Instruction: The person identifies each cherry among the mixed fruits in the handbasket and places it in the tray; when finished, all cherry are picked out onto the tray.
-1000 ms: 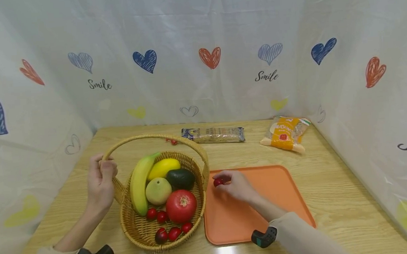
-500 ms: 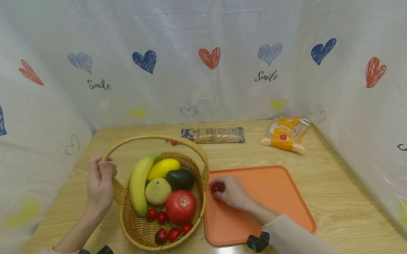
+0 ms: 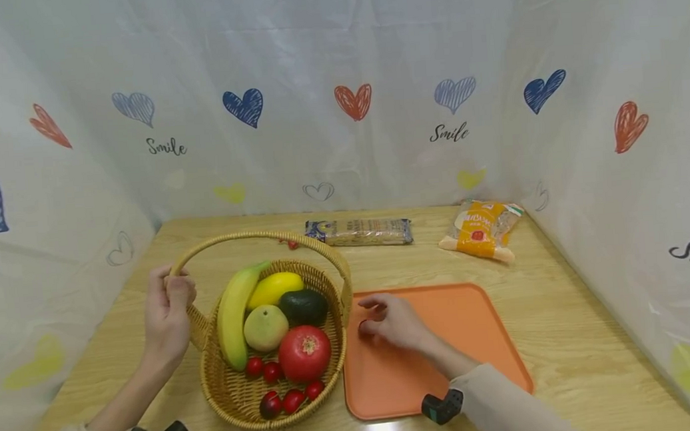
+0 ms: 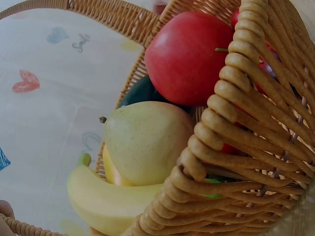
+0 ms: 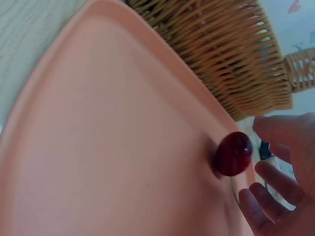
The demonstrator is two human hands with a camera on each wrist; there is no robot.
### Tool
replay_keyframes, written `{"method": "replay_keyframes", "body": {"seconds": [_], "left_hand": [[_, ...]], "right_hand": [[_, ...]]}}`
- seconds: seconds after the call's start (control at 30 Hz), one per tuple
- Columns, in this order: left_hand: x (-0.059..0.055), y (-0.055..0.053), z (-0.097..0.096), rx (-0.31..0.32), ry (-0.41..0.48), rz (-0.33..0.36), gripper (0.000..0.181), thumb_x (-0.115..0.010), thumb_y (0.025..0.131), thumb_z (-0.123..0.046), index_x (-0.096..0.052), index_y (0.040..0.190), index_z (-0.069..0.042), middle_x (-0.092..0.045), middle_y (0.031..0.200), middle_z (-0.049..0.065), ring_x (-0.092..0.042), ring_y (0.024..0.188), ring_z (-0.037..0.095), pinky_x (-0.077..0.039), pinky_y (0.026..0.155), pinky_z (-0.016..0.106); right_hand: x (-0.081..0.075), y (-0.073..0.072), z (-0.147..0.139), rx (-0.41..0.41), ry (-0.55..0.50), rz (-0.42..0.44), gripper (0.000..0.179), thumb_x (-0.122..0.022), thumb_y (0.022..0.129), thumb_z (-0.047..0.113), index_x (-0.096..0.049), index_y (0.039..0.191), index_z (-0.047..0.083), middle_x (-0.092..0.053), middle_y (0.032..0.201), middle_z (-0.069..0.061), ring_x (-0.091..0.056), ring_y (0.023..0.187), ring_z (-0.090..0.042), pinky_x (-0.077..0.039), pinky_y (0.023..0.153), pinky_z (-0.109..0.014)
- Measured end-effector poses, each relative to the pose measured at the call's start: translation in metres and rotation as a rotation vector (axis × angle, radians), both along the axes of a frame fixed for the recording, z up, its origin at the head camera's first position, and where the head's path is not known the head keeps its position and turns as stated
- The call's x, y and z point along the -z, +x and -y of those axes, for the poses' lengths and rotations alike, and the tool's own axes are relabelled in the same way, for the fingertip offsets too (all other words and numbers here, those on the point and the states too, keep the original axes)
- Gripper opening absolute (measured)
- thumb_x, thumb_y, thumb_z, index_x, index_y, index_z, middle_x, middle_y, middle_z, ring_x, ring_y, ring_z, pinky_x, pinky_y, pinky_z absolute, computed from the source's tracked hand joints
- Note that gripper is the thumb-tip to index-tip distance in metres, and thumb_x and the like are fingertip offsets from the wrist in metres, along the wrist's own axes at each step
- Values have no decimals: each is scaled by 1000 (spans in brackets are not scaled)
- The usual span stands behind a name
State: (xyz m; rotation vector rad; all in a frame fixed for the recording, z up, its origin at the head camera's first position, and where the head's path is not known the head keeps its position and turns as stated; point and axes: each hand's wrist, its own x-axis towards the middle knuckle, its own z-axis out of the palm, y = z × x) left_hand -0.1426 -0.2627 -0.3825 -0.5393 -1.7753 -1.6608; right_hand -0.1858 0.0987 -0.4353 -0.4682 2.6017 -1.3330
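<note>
My left hand [image 3: 168, 314] grips the left side of the handle [image 3: 256, 235] of a wicker basket [image 3: 210, 392]. My right hand [image 3: 396, 322] is just over the orange tray [image 3: 446, 369], with thumb and fingers spread. In the right wrist view a dark red cherry [image 5: 233, 154] with a stem lies on the tray, just apart from the fingertips; the head view mostly hides it behind the hand. Inside the basket are a banana [image 3: 235, 323], a yellow fruit [image 3: 275, 288], an avocado [image 3: 305, 308], a pale green round fruit [image 3: 265, 328], a pomegranate [image 3: 304, 354] and several cherries [image 3: 271, 405].
A long clear packet [image 3: 358, 232] lies at the back of the wooden table [image 3: 569, 333]. To its right is an orange-labelled bag [image 3: 481, 231]. Small red items [image 3: 291, 244] show behind the basket handle. Heart-printed sheeting [image 3: 316, 144] encloses the back and sides.
The right hand has lowered the cherry to the tray's left part, and its fingers have parted from it. The left hand keeps its grip on the basket handle. The head view has shifted slightly.
</note>
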Motion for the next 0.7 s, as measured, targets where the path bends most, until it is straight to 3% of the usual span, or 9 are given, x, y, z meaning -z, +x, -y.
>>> {"method": "replay_keyframes", "body": {"seconds": [0.2, 0.47, 0.7], "left_hand": [[-1, 2, 0, -23, -17, 25, 13, -41, 121, -19, -54, 122, -21, -38, 75, -3, -31, 67, 11, -20, 66, 29], [0, 2, 0, -9, 9, 20, 14, -41, 121, -17, -55, 122, -19, -37, 73, -3, -30, 66, 12, -18, 65, 30], [1, 3, 1, -70, -25, 54, 14, -40, 121, -16, -54, 122, -19, -41, 76, -6, -33, 68, 11, -21, 66, 28]], "right_hand": [[-14, -1, -16, -4, -75, 71, 44, -82, 97, 11, -71, 138, -2, -72, 139, -24, -71, 120, -39, -61, 97, -49], [-37, 0, -38, -107, -183, 31, 48, -79, 100, 8, -65, 143, -9, -67, 143, -33, -72, 117, -33, -60, 89, -33], [-66, 12, -50, -161, -236, 43, 43, -78, 101, 7, -67, 139, -9, -68, 139, -33, -72, 117, -31, -62, 93, -26]]}}
